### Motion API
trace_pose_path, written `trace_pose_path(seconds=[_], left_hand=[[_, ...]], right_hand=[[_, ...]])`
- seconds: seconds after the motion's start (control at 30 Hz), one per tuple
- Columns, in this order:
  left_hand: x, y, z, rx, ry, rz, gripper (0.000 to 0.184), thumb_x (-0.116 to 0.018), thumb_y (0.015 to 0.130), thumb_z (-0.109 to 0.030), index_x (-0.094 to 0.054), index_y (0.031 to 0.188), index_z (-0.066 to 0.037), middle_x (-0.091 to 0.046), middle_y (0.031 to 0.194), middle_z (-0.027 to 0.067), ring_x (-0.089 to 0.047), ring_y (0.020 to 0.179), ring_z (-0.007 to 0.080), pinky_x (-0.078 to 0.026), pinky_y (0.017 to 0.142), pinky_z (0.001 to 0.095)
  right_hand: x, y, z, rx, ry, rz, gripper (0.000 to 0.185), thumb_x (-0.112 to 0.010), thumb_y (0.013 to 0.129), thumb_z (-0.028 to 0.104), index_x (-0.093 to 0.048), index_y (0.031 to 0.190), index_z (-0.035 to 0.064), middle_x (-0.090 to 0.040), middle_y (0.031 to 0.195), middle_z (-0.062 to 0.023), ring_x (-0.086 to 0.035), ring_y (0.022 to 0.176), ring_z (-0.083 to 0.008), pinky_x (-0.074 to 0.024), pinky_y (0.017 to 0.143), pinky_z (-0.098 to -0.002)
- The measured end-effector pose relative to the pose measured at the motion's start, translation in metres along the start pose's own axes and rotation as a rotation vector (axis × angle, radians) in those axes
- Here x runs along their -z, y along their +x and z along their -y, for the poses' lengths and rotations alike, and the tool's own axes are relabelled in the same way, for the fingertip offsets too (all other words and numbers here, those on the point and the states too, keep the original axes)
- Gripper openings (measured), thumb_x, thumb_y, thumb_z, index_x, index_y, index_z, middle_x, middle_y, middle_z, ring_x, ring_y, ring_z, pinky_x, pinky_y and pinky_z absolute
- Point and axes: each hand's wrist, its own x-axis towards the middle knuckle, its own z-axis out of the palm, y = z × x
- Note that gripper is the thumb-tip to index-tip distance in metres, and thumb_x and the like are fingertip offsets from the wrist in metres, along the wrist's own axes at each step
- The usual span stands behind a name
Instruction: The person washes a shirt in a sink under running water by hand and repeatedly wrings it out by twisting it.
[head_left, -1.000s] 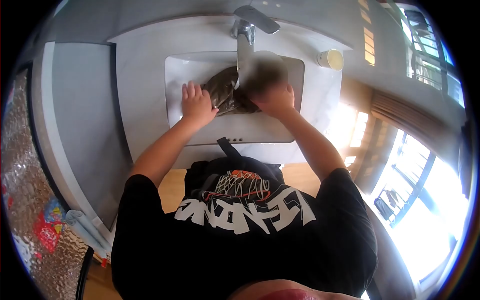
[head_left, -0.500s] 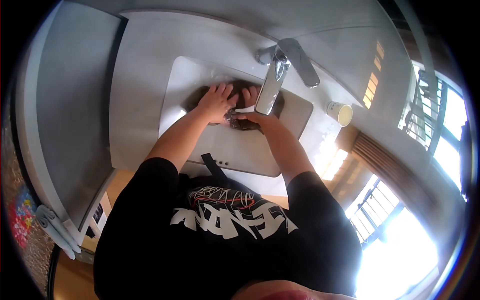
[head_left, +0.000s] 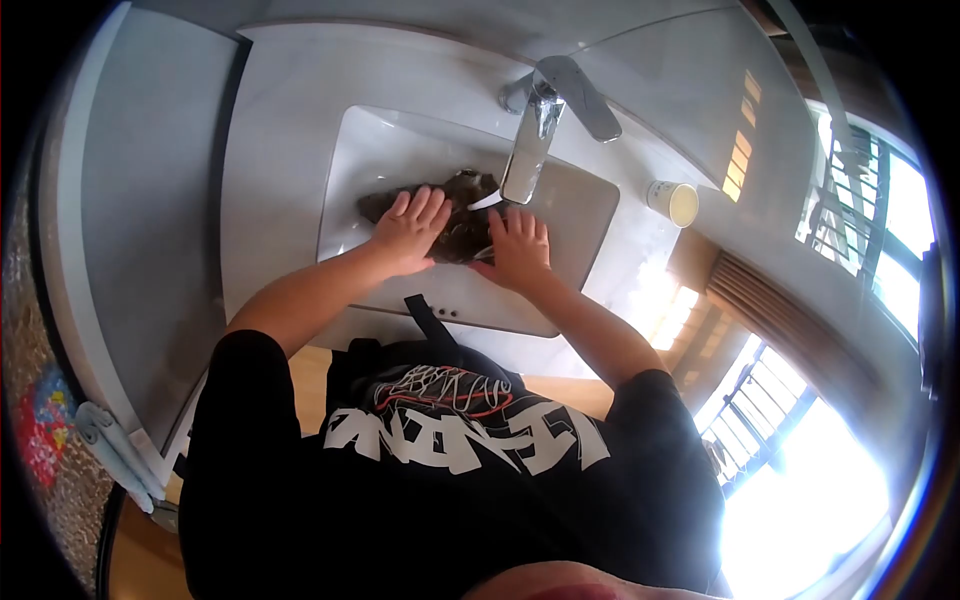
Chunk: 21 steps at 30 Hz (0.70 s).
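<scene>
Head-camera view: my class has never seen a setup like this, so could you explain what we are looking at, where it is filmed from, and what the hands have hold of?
There is no robot here, only a person with bare hands. One camera, worn on the head, looks forward and down, so the wearer's black shirt shows below. Ahead is a white sink set in a pale countertop. In it lies a dark, wet bundle, apparently cloth, under water running from the tap. The left hand and right hand rest on it, open, rather than gripping it. A cup stands to the right.
</scene>
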Motion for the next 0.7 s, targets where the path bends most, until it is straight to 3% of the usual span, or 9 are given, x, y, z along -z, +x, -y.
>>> trace_pose_path(seconds=[0.03, 0.07, 0.23, 0.3, 0.33, 0.5, 0.6, 0.67, 0.7], left_hand=[[-0.005, 0.001, 0.005, -0.008, 0.071, -0.049, 0.102, -0.075, 0.068, -0.059, -0.039, 0.147, -0.004, -0.031, 0.15, 0.0268, -0.028, 0.141, 0.0424, -0.028, 0.11, 0.0571], [-0.009, 0.009, 0.011, 0.022, 0.079, 0.069, 0.119, -0.066, 0.065, -0.077, -0.033, 0.151, -0.003, -0.012, 0.16, 0.0299, -0.007, 0.15, 0.0437, -0.01, 0.117, 0.062], [-0.01, 0.044, 0.014, -0.015, 0.295, 0.248, 0.12, -0.054, 0.07, -0.084, -0.031, 0.152, 0.0, -0.016, 0.16, 0.0277, -0.007, 0.148, 0.046, -0.006, 0.117, 0.0609], [-0.007, 0.055, 0.022, -0.042, 0.377, 0.245, 0.118, -0.053, 0.071, -0.084, -0.034, 0.15, 0.001, -0.023, 0.158, 0.0264, -0.014, 0.147, 0.0455, -0.011, 0.117, 0.0593], [-0.012, 0.062, 0.027, -0.051, 0.327, 0.235, 0.116, -0.056, 0.07, -0.082, -0.035, 0.149, 0.001, -0.027, 0.156, 0.025, -0.018, 0.145, 0.0436, -0.014, 0.116, 0.0577], [-0.018, 0.091, 0.047, -0.045, 0.003, 0.275, 0.102, -0.077, 0.068, -0.059, -0.042, 0.144, -0.002, -0.046, 0.138, 0.0158, -0.04, 0.132, 0.0334, -0.028, 0.109, 0.0487], [0.005, 0.078, 0.04, 0.106, -0.293, 0.01, 0.089, -0.085, 0.065, -0.034, -0.045, 0.139, -0.006, -0.05, 0.129, 0.0137, -0.044, 0.127, 0.0308, -0.031, 0.106, 0.0464], [0.005, 0.065, 0.033, 0.101, -0.212, -0.154, 0.084, -0.083, 0.065, -0.026, -0.045, 0.137, -0.009, -0.051, 0.125, 0.0122, -0.045, 0.125, 0.0295, -0.032, 0.103, 0.0456], [0.006, 0.057, 0.028, 0.097, -0.173, -0.233, 0.082, -0.083, 0.065, -0.022, -0.045, 0.136, -0.01, -0.051, 0.123, 0.0114, -0.046, 0.123, 0.0289, -0.033, 0.101, 0.0451]], right_hand=[[-0.003, 0.005, -0.001, 0.023, -0.111, -0.089, 0.102, -0.08, 0.064, 0.059, -0.04, 0.143, 0.0071, -0.052, 0.128, -0.0172, -0.048, 0.121, -0.0357, -0.0371, 0.099, -0.0497], [-0.012, 0.017, -0.005, 0.026, -0.083, 0.022, 0.12, -0.081, 0.06, 0.063, -0.028, 0.152, 0.0067, -0.044, 0.14, -0.0205, -0.041, 0.132, -0.0395, -0.0318, 0.108, -0.0531], [-0.025, 0.065, -0.022, 0.143, 0.151, 0.124, 0.123, -0.081, 0.058, 0.063, -0.027, 0.153, 0.0063, -0.023, 0.157, -0.0218, -0.017, 0.147, -0.0424, -0.013, 0.119, -0.0578], [-0.051, 0.081, -0.033, 0.159, 0.167, -0.104, 0.115, -0.078, 0.06, 0.065, -0.035, 0.152, 0.0129, -0.029, 0.158, -0.0158, -0.02, 0.148, -0.0366, -0.0133, 0.121, -0.0542], [-0.054, 0.087, -0.039, 0.166, 0.076, -0.161, 0.108, -0.08, 0.06, 0.059, -0.039, 0.149, 0.0135, -0.041, 0.151, -0.0148, -0.03, 0.143, -0.0382, -0.0241, 0.118, -0.0496], [-0.036, 0.092, -0.038, 0.038, 0.242, -0.084, 0.08, -0.08, 0.062, 0.048, -0.056, 0.129, 0.0105, -0.056, 0.13, -0.0153, -0.049, 0.123, -0.0404, -0.0387, 0.105, -0.0493], [-0.015, 0.073, -0.029, -0.047, 0.235, -0.131, 0.069, -0.081, 0.064, 0.043, -0.061, 0.122, 0.0112, -0.06, 0.121, -0.0146, -0.054, 0.117, -0.036, -0.0434, 0.099, -0.0456], [0.01, 0.05, -0.021, -0.008, 0.231, -0.289, 0.061, -0.081, 0.067, 0.038, -0.063, 0.119, 0.0125, -0.062, 0.115, -0.0145, -0.057, 0.112, -0.0337, -0.0469, 0.094, -0.044], [0.014, 0.044, -0.023, -0.044, 0.333, -0.172, 0.06, -0.08, 0.068, 0.038, -0.063, 0.119, 0.0128, -0.062, 0.115, -0.0146, -0.057, 0.111, -0.0351, -0.0472, 0.093, -0.0448]])
